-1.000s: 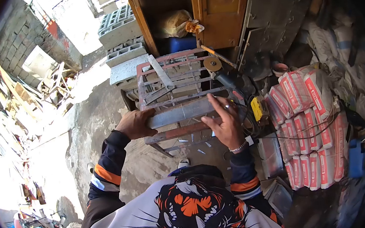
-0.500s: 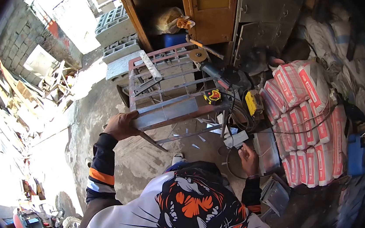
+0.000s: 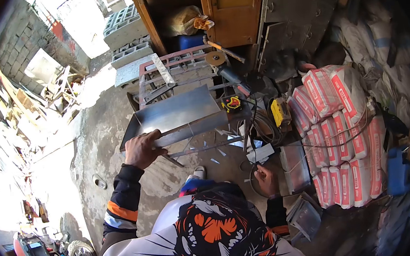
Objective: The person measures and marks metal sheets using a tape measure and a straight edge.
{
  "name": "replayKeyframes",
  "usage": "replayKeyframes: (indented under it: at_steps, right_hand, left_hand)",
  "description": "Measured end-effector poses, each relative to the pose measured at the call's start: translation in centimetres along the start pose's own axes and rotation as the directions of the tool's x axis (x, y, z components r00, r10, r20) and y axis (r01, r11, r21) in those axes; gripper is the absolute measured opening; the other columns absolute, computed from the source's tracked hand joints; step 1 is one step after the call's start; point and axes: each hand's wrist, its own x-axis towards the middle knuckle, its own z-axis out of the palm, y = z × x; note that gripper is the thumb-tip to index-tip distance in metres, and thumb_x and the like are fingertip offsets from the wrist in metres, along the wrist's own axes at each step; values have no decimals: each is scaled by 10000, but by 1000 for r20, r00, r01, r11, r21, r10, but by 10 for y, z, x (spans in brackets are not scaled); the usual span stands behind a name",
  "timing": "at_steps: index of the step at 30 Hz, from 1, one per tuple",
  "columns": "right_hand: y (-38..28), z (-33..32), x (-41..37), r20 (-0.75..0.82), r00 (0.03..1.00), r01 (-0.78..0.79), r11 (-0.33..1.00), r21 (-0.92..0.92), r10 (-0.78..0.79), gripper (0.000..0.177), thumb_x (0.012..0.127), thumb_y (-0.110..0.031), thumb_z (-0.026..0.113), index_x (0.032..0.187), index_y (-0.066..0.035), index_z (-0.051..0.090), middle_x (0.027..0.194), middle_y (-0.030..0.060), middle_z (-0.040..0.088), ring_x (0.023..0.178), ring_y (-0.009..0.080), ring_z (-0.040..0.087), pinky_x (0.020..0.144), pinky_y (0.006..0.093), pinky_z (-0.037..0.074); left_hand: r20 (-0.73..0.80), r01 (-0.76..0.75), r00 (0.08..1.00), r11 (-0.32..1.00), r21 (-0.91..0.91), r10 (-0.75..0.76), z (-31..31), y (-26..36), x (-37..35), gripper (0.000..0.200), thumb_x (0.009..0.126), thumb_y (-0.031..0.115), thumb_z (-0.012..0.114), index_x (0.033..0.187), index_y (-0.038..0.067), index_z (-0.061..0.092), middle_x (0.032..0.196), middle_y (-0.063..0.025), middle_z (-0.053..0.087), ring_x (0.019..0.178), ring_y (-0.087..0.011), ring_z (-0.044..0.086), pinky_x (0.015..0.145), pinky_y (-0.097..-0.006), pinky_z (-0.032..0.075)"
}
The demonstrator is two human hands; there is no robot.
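Note:
My left hand [image 3: 143, 149] is closed on the near left edge of a bent metal sheet [image 3: 176, 112], a folded shiny piece resting tilted on a metal grid frame [image 3: 146, 76]. My right hand [image 3: 268, 180] hangs lower at the right with its fingers curled; what they hold, if anything, is too small to make out. Just beyond it is a pale flat strip [image 3: 261, 153]. A yellow and black tape measure [image 3: 232, 104] sits at the sheet's right end. Behind it, an angle grinder [image 3: 232, 76] lies on the frame near a hammer [image 3: 225, 52].
Red and white sacks [image 3: 332, 140] are stacked at the right, beside a yellow case [image 3: 280, 112] and coiled cable [image 3: 262, 125]. Concrete blocks [image 3: 131, 53] and a wooden cabinet [image 3: 233, 14] stand behind the frame. Metal scraps and a slipper [image 3: 99, 181] lie on the floor.
The metal sheet has turned up, so its broad inner face shows, and my left hand has shifted its hold on the edge. My right hand has moved slightly left.

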Motion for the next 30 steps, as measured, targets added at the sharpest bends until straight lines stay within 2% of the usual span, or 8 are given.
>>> replayKeyframes:
  at_steps: [5,12,21,23,25,26,27,30]
  right_hand:
    - [-40,10,31,-27,997,-68,990,121,71,376,972,-213,708,1267,19,700,1018,162,713,927,253,701,813,383,560]
    - [-82,24,88,-160,971,185,983,16,-180,256,1025,-132,598,1213,-1,712,1003,130,720,925,244,708,812,378,558]
    - [-186,59,114,34,994,90,940,329,-107,203,1037,-96,574,1183,-4,682,988,111,754,848,176,745,761,309,571]
    - [-200,76,119,144,983,41,898,439,-115,194,1015,-54,604,1203,-4,613,973,132,752,837,154,739,737,305,576]
    - [-238,89,119,189,968,31,832,555,-163,199,996,-26,621,1187,-2,569,946,135,749,821,154,741,710,307,585]
    - [-248,98,120,216,953,71,846,528,-215,212,984,-19,633,1181,0,557,929,134,744,811,163,744,698,311,589]
    - [-258,105,123,242,933,115,857,502,-267,227,973,-12,646,1175,1,544,911,134,740,801,172,747,685,315,593]
    - [-282,115,135,331,884,231,924,306,-331,297,947,-140,729,1163,-18,565,831,138,722,735,228,740,651,375,576]
  left_hand:
    - [-158,-66,985,998,0,65,91,-17,19,356,784,370,832,1025,184,649,909,-6,727,886,-263,700,742,-425,535]
    - [-187,-45,981,997,68,57,188,-36,26,165,932,258,693,1056,208,596,1210,36,661,1023,-222,674,785,-413,484]
    - [-42,-14,999,1000,-12,14,183,-42,38,187,969,275,656,1130,184,627,1267,-26,613,1081,-266,639,842,-415,481]
    - [-282,-94,958,989,-113,59,147,-25,42,292,968,339,681,1205,174,636,1298,-34,620,1105,-285,627,879,-395,481]
    - [-190,-80,982,930,-358,11,125,-10,46,472,1011,461,632,1316,101,612,1323,-85,628,1158,-293,611,941,-391,485]
    - [5,72,990,468,-881,-143,120,1,47,548,1037,502,571,1338,45,590,1318,-115,629,1168,-292,612,969,-396,487]
    - [251,217,959,-226,-950,-132,114,12,49,632,1064,543,510,1361,-12,569,1313,-145,629,1177,-292,613,998,-402,489]
    - [348,254,937,-643,-723,-21,115,12,51,667,1119,508,365,1388,-80,530,1270,-179,639,1140,-297,640,1036,-419,499]
